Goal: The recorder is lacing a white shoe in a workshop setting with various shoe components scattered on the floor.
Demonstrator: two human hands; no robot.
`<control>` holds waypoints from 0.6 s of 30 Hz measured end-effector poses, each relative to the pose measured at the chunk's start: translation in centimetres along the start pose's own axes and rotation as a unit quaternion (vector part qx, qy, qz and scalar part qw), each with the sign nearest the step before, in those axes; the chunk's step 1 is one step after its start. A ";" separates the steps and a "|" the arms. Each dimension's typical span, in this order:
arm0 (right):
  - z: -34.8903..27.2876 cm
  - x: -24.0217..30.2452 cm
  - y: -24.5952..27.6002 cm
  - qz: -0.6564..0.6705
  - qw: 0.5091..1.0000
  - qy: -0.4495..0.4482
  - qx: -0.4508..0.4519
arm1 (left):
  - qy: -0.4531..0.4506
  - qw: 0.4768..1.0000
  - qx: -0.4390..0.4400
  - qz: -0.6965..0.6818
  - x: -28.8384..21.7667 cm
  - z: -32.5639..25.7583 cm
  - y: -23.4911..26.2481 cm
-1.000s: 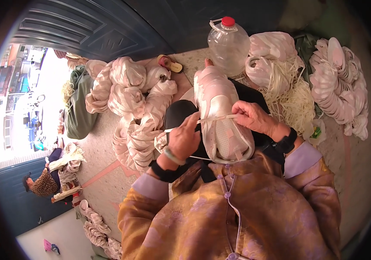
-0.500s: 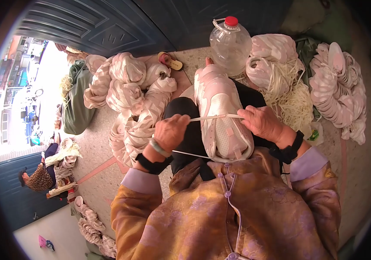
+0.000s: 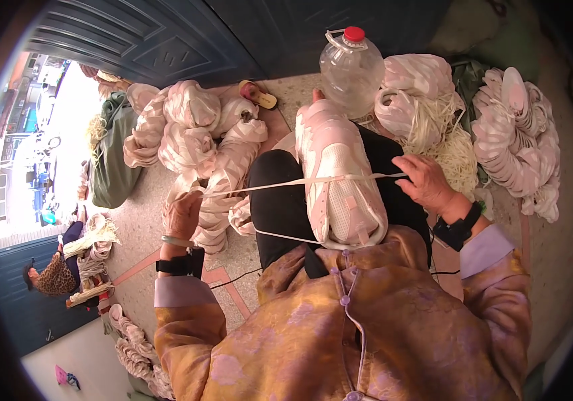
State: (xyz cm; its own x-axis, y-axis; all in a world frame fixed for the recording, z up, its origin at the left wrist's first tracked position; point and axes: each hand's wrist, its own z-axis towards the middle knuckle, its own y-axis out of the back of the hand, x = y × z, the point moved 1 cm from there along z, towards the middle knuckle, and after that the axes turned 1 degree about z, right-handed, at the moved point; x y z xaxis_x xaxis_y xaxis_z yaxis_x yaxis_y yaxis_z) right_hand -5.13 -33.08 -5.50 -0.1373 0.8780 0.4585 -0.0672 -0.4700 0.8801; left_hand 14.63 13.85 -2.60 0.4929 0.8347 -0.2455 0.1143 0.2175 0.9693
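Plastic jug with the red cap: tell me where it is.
In the head view the jug stands top centre on the floor, just beyond the toe of the pink shoe upper on the person's lap, left of the white strips.

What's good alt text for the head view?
Seen from above, a seated person's left hand and right hand pull a white lace taut across a pale pink shoe upper on their lap. Heaps of similar uppers, a clear plastic jug with a red cap and loose white laces lie around on the floor.
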 end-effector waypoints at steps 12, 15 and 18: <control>2.8 3.6 -3.1 0.069 0.997 0.028 -0.023 | 0.157 0.949 -0.024 -0.272 3.2 -1.7 0.0; 2.1 3.3 -3.2 0.152 0.987 0.032 -0.052 | 0.224 0.914 -0.018 -0.337 3.5 -2.1 0.8; 2.0 4.0 -1.2 0.177 0.984 0.032 -0.007 | 0.236 0.910 -0.029 -0.340 5.5 -3.0 1.4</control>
State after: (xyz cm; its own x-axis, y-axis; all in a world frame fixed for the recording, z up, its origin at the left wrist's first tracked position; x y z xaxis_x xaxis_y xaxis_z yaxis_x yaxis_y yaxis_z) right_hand -3.61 -28.85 -4.50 -0.2159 0.6527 0.7262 -0.0181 -0.7463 0.6654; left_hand 14.95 20.28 -2.66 -0.1007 0.6186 -0.7793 0.2025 0.7796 0.5927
